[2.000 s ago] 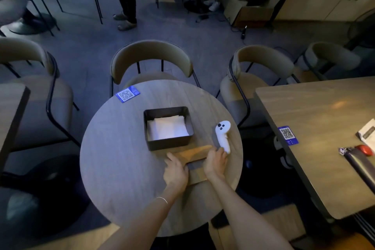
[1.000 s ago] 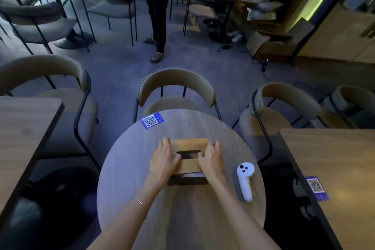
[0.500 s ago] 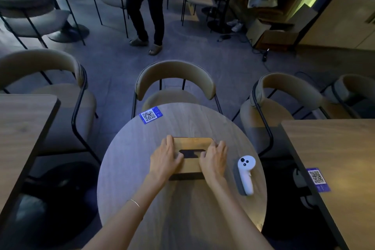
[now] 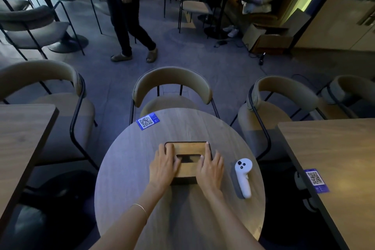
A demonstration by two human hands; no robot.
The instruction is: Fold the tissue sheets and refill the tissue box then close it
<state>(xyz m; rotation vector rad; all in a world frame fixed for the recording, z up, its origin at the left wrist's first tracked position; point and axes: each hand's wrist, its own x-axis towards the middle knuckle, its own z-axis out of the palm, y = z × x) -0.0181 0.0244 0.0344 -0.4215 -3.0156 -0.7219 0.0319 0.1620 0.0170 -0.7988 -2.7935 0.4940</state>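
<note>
Lid (image 4: 187, 149) down on tissue box (image 4: 183, 180), mid round table (image 4: 182, 219) | left hand (image 4: 163, 165) flat, fingers spread on left edge | right hand (image 4: 210, 167) flat likewise on right edge | looks stiff wood, light, rigid | best pressed at outer edges, clear of slot (image 4: 188, 158) | controller (image 4: 243, 176) just beside, untouched

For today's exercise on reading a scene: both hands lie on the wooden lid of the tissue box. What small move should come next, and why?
Probably a light press downward, then lift both hands away. The wooden lid already lies flat over the dark tissue box, its edges lined up with the rim. The left hand and right hand rest flat on top, gripping nothing. No tissue shows through the slot.
</note>
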